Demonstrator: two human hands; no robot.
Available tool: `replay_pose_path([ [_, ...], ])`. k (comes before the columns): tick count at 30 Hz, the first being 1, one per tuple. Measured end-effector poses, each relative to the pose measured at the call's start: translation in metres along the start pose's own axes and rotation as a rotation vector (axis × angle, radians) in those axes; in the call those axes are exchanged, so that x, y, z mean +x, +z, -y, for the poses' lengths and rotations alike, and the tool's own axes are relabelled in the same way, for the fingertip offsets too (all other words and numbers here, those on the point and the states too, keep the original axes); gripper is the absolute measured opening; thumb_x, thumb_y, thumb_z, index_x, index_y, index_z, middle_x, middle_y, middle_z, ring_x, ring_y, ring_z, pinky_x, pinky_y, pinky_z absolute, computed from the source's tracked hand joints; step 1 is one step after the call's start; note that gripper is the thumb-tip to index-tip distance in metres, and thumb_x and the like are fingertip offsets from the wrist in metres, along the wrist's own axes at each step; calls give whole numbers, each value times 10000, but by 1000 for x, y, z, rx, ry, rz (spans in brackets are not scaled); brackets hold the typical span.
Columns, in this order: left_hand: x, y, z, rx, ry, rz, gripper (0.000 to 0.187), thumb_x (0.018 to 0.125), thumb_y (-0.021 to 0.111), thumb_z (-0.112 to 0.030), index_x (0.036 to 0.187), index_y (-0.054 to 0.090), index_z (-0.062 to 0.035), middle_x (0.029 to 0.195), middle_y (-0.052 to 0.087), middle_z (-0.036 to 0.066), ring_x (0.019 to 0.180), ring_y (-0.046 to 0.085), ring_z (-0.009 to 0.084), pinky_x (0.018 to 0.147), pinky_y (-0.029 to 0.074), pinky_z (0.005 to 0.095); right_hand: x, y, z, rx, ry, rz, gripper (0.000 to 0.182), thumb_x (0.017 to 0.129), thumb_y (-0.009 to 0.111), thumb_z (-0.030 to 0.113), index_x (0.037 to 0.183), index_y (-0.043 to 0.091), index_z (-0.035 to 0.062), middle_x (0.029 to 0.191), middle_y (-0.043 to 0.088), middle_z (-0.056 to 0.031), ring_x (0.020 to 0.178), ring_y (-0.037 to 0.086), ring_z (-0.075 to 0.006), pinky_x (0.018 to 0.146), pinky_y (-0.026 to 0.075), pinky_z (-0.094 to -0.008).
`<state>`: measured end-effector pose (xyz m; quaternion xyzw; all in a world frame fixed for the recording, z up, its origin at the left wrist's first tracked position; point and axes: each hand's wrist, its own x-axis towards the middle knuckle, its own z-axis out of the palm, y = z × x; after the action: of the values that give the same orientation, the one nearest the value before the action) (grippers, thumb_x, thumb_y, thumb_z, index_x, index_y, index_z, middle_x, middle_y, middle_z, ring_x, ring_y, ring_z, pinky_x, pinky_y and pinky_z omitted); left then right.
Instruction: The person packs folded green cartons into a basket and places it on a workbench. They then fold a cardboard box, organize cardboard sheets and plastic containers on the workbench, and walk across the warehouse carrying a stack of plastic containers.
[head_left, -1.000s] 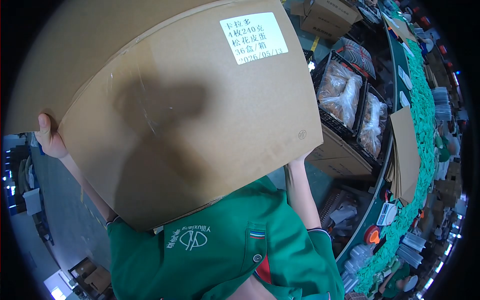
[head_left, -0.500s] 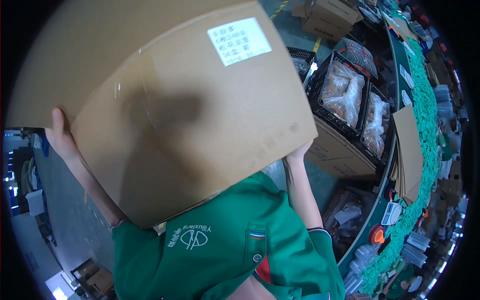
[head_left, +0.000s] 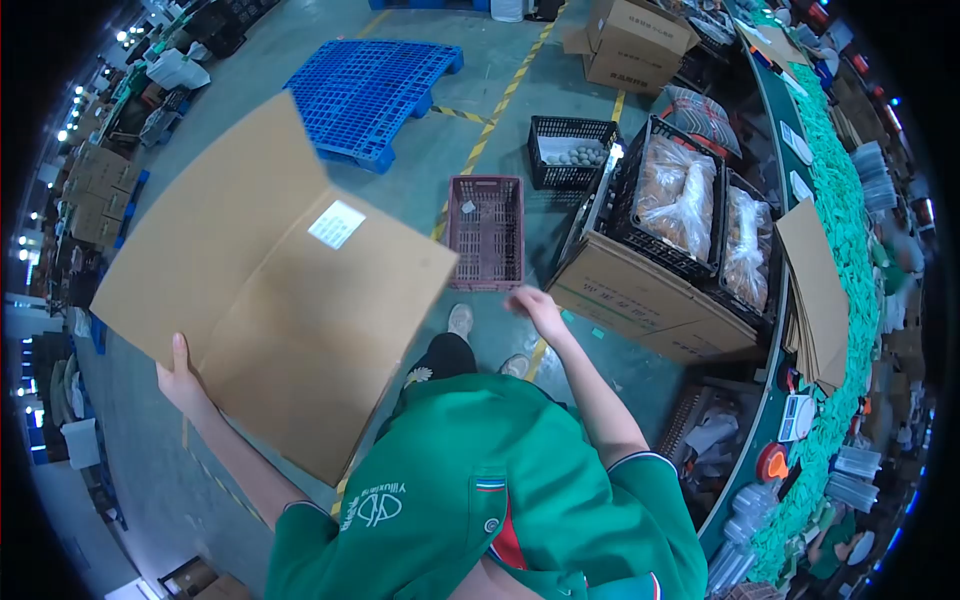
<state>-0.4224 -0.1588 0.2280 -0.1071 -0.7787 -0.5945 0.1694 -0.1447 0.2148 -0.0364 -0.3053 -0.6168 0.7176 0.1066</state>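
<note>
A folded-flat cardboard box (head_left: 290, 310) is tilted up on the left side of the head view, with a crease across it. On its face is a white label (head_left: 336, 224) with writing too small to read. My left hand (head_left: 182, 382) grips the box's lower left edge, thumb up on the near face and fingers hidden behind. My right hand (head_left: 532, 308) is apart from the box, over the floor near the maroon plastic crate (head_left: 452, 235). Its fingers are loosely bent and slightly blurred, and nothing shows in them.
A blue pallet (head_left: 375, 95) lies on the floor ahead. A black crate (head_left: 572, 178) holds egg-like round items. To the right, black crates with bagged goods (head_left: 680, 195) stand on a carton (head_left: 650, 305), beside a bench with green strips (head_left: 845, 240) and cardboard sheets (head_left: 815, 290).
The cardboard box has moved down and left, away from my face, uncovering the floor, pallet and crates. My right hand has let go of its edge; my left hand still holds it.
</note>
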Motion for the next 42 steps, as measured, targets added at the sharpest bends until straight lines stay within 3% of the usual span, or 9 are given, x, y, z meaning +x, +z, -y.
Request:
replay_pose_path([
  [2,3,-3,6,89,-80,-25,394,840,588,-174,1142,488,59,1078,564,130,934,547,210,824,431,306,-21,-29,-64,-332,148,-136,299,827,461,255,824,609,-5,752,618,-56,701,552,-126,653,418,-261],
  [6,27,-6,56,462,24,-76,377,838,588,-237,1075,536,52,1022,593,164,870,585,241,746,466,337,-107,-65,-165,-294,519,-420,245,784,437,206,776,599,22,679,615,-95,587,570,-167,558,453,-300],
  [8,39,0,84,606,140,-109,394,842,576,-262,1078,532,50,1011,595,185,862,588,278,743,460,353,-150,-66,-188,-565,544,-297,210,782,444,175,719,572,21,692,609,-91,543,564,-175,512,453,-309],
  [13,96,-27,172,768,114,-129,408,837,570,-307,1027,555,55,948,609,199,825,584,337,717,453,385,-163,4,-216,-75,983,-491,193,736,508,201,700,596,34,614,601,-87,532,575,-193,475,442,-320],
  [19,150,-60,218,675,-27,-321,423,823,586,-338,970,589,59,927,619,188,810,590,324,690,456,386,-77,109,-158,-209,637,-308,228,749,559,244,758,577,17,633,588,-71,511,557,-182,463,456,-302],
  [23,179,-56,229,547,-69,-362,403,827,592,-302,989,585,66,983,611,182,844,593,297,711,463,364,-70,136,-142,-38,738,-426,232,770,540,253,792,589,27,643,578,-57,505,550,-164,463,447,-283],
  [31,202,-38,229,356,-146,-384,386,837,587,-269,1029,573,65,1037,602,158,891,581,260,750,452,349,-35,175,-122,-358,866,-300,241,750,574,250,784,620,16,649,588,-52,472,534,-140,424,425,-283],
  [36,210,-57,248,335,-131,-362,396,829,598,-271,1035,574,65,1026,613,142,867,585,241,735,457,340,21,191,-139,-354,667,-317,353,742,605,275,940,622,-17,838,643,-126,709,604,-209,658,473,-329],
  [42,212,-55,241,204,-102,-284,332,840,587,-218,1005,570,70,1007,607,155,857,578,240,742,456,327,79,204,-101,-634,558,-62,412,747,594,315,977,604,-27,915,636,-166,835,600,-230,738,449,-350],
])
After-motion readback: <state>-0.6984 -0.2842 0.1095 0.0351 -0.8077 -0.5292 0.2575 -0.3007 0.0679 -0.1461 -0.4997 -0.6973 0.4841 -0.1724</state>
